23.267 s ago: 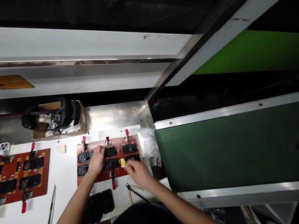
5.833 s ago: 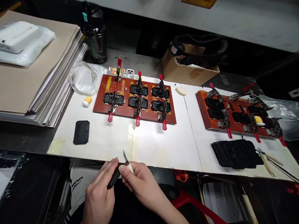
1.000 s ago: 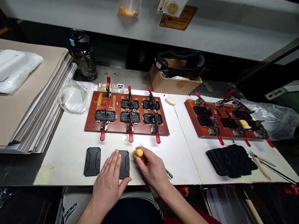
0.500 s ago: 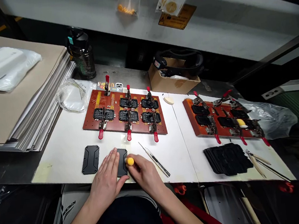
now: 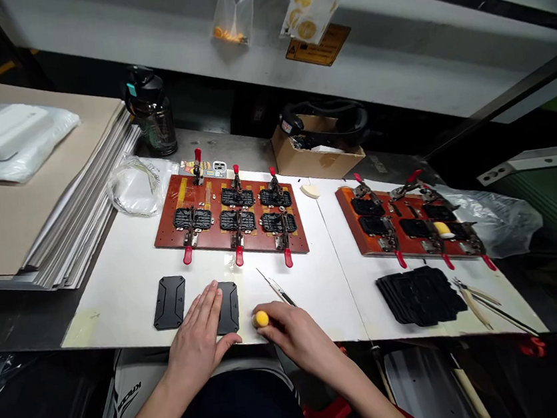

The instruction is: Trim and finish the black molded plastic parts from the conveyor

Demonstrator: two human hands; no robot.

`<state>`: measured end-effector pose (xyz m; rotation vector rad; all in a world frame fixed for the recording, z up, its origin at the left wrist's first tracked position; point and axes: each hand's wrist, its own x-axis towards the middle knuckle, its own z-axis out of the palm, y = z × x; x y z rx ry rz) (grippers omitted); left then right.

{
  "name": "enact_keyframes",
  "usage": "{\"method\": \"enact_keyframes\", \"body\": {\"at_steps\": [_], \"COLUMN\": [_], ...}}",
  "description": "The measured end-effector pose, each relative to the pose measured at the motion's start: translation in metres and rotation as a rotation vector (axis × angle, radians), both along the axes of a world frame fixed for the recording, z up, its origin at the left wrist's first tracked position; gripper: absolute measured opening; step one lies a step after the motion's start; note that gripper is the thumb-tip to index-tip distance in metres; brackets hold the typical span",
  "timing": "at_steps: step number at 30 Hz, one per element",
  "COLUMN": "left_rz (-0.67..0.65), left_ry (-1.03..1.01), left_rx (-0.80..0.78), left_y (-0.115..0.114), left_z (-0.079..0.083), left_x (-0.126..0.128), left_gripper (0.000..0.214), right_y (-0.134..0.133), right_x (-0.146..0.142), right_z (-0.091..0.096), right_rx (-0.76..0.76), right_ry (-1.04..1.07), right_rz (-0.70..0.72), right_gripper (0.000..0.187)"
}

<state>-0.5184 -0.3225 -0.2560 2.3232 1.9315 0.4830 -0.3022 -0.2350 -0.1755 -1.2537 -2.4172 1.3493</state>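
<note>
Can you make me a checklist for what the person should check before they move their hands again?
1. Left hand resting on the black cover: ok.
2. Yellow-ended tool held in the right hand: ok.
3. Knife well away from the right hand: not ok, it lies right beside it.
4. Other black cover lying flat: ok.
5. Underside of the cover beneath the left hand clean: cannot tell, it's hidden.

The flat covers [image 5: 170, 303] looked like smooth, matt plastic. The carton [image 5: 303, 161] was dull cardboard, while the crinkled bag [image 5: 498, 221] was glossy, see-through plastic.
</note>
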Motion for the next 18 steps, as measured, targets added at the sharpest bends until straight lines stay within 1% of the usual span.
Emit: {"method": "enact_keyframes", "body": {"at_steps": [2, 4, 5, 7, 9, 11, 12, 13, 15, 18], "left_rz": [-0.002, 0.001, 0.003, 0.006, 0.005, 0.007, 0.012, 0.017, 0.019, 0.03], "left_ry": [-0.013, -0.025, -0.031, -0.043, -0.052, -0.053, -0.051, -0.049, -0.041, -0.042], "left_rx": [0.007, 0.01, 0.008, -0.004, -0.014, -0.013, -0.009, -0.005, -0.009, -0.023], "left_y": [0.001, 0.001, 0.001, 0.0, 0.0, 0.0, 0.001, 0.001, 0.002, 0.0], "left_z": [0.0, -0.001, -0.001, -0.001, -0.001, -0.001, -0.002, -0.002, -0.003, 0.001], "left_x": [0.0, 0.0, 0.001, 0.001, 0.001, 0.001, 0.001, 0.001, 0.003, 0.007], "left_gripper": [0.082, 0.082, 0.082, 0.081, 0.082, 0.084, 0.085, 0.086, 0.089, 0.092], "right_y": [-0.001, -0.003, -0.005, -0.008, -0.01, -0.011, -0.011, -0.009, -0.006, -0.004], "right_x": [-0.006, -0.022, -0.029, -0.038, -0.034, -0.02, -0.012, -0.006, 0.002, 0.002], "right_z": [-0.007, -0.019, -0.024, -0.028, -0.022, -0.01, -0.004, 0.001, 0.007, 0.007], "right_rx": [0.049, 0.087, 0.105, 0.113, 0.093, 0.065, 0.059, 0.061, 0.085, 0.13], "right_ry": [0.057, 0.136, 0.162, 0.158, 0.074, -0.051, -0.105, -0.141, -0.142, -0.032], "right_rz": [-0.174, -0.254, -0.262, -0.201, -0.069, 0.077, 0.118, 0.125, 0.057, -0.132], "right_gripper": [0.019, 0.023, 0.023, 0.022, 0.019, 0.017, 0.017, 0.017, 0.02, 0.022]}}
